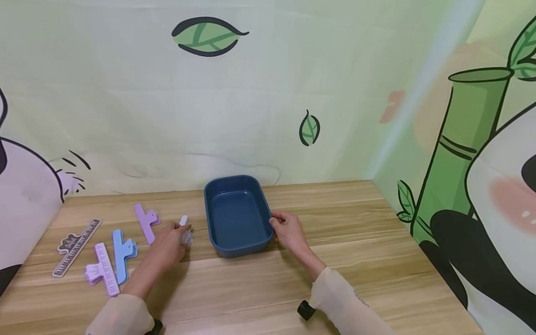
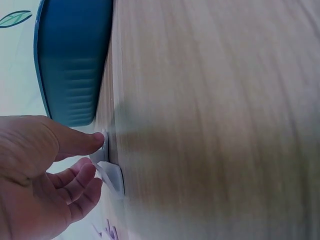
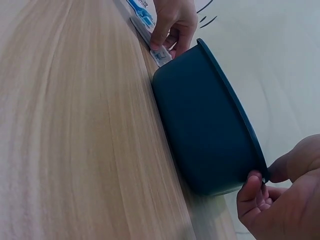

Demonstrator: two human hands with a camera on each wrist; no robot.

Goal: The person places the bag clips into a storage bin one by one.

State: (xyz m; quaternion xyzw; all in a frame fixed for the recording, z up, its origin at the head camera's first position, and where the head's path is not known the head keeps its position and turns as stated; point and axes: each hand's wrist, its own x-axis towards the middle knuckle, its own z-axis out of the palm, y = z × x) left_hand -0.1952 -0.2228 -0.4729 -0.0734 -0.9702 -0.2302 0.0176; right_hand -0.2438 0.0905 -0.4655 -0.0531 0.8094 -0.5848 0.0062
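Observation:
My left hand (image 1: 166,245) reaches down to a white clip (image 1: 184,220) lying on the table, left of a dark blue rectangular basin (image 1: 238,251). In the left wrist view the thumb and fingers pinch the white clip (image 2: 114,181), which stays at table level; part of it is hidden by the hand. My right hand (image 1: 290,231) grips the basin's right rim between thumb and fingers, and the right wrist view shows that same hold. The basin stands upright with nothing inside.
Left of my left hand lie a purple clip (image 1: 145,223), a blue clip (image 1: 121,256), a lavender ruler clip (image 1: 106,270) and a grey ruler clip (image 1: 77,248). A printed backdrop (image 1: 268,93) rises behind the wooden table (image 1: 335,223).

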